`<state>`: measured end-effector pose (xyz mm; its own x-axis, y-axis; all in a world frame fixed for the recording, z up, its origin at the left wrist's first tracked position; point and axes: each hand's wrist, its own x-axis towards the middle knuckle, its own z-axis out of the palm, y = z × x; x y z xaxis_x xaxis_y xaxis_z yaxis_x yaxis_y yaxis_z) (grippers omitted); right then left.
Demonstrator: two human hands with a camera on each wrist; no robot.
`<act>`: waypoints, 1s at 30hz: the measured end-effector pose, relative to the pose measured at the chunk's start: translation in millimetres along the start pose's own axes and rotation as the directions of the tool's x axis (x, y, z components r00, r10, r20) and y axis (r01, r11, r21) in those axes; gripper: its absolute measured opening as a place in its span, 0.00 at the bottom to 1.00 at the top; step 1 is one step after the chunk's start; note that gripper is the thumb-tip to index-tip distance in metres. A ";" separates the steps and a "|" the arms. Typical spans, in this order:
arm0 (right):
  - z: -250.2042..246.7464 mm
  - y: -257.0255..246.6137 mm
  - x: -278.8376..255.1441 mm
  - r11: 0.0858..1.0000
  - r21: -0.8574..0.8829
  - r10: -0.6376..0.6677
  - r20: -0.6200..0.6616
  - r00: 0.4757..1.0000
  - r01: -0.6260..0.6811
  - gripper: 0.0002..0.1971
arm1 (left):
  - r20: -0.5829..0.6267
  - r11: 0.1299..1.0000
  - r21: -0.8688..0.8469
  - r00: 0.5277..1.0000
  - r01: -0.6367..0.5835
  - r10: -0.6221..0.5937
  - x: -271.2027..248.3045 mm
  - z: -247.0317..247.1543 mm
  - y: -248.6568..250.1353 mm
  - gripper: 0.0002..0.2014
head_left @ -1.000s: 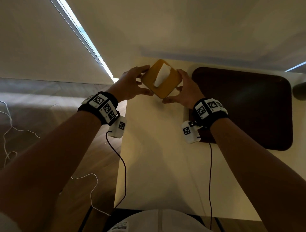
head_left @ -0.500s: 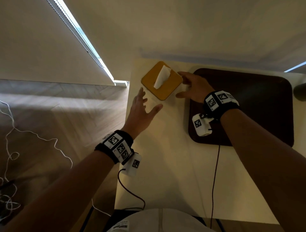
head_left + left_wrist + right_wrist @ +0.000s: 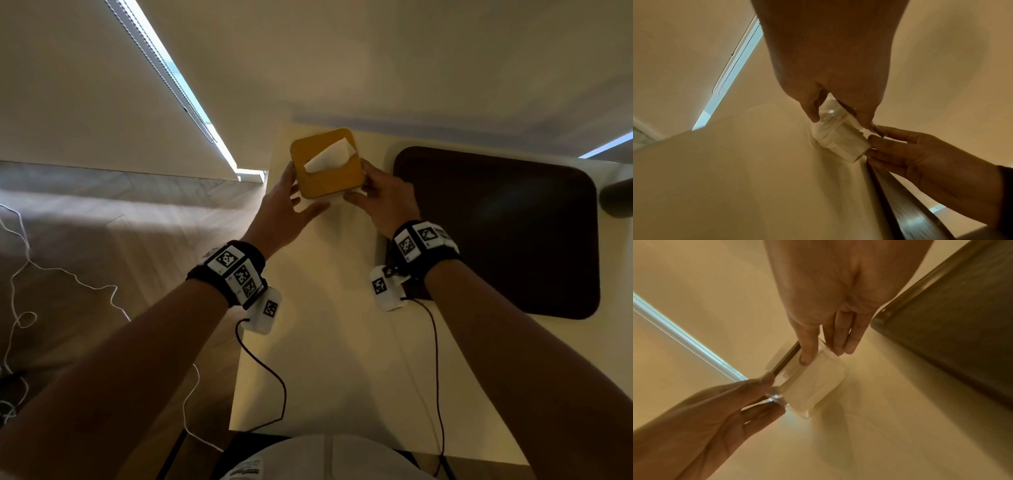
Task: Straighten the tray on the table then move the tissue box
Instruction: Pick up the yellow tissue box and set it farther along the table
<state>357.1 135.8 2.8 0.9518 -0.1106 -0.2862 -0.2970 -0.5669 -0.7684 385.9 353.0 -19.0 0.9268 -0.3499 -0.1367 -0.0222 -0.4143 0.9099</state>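
The tissue box (image 3: 327, 164) has a yellow-brown lid, a clear body and a white tissue sticking up. It stands at the back left corner of the cream table (image 3: 342, 342). My left hand (image 3: 306, 192) holds its left side, with the thumb along the front. On the other side, my right hand (image 3: 356, 181) grips the right front corner. The wrist views show the box (image 3: 838, 141) (image 3: 818, 382) between thumb and fingers of each hand. A dark brown tray (image 3: 496, 233) lies flat to the right, about parallel to the table's edges.
A wall runs right behind the table. A dark rounded object (image 3: 616, 198) sits at the far right edge, beyond the tray. Wood floor with a loose white cable (image 3: 20, 240) lies left of the table. Black wrist cables (image 3: 274, 377) trail over the table's front.
Half a second ago both hands were off the box, the left drawn back. Now both hold it again, and it has turned from corner-on to nearly square with the table.
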 end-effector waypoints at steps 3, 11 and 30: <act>16.1 -3.5 -6.8 0.998 0.046 0.037 -0.034 0.999 -0.035 0.35 | 0.058 0.999 0.034 0.998 -0.007 0.005 10.4 -13.3 -4.2 0.47; 21.5 -3.9 -11.6 0.998 0.020 0.054 -0.077 0.996 -0.053 0.32 | 0.129 0.999 0.037 0.992 -0.015 0.010 26.7 -24.6 -8.1 0.42; 28.7 -1.0 -5.1 0.997 0.040 0.062 -0.094 0.994 -0.059 0.33 | 0.117 0.997 0.083 0.993 0.002 -0.011 28.1 -27.5 1.3 0.39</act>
<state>350.3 160.3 -11.4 0.9345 -0.2222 -0.2783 -0.3552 -0.5266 -0.7724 422.3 365.7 -10.8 0.8767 -0.4411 -0.1921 -0.0517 -0.4833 0.8739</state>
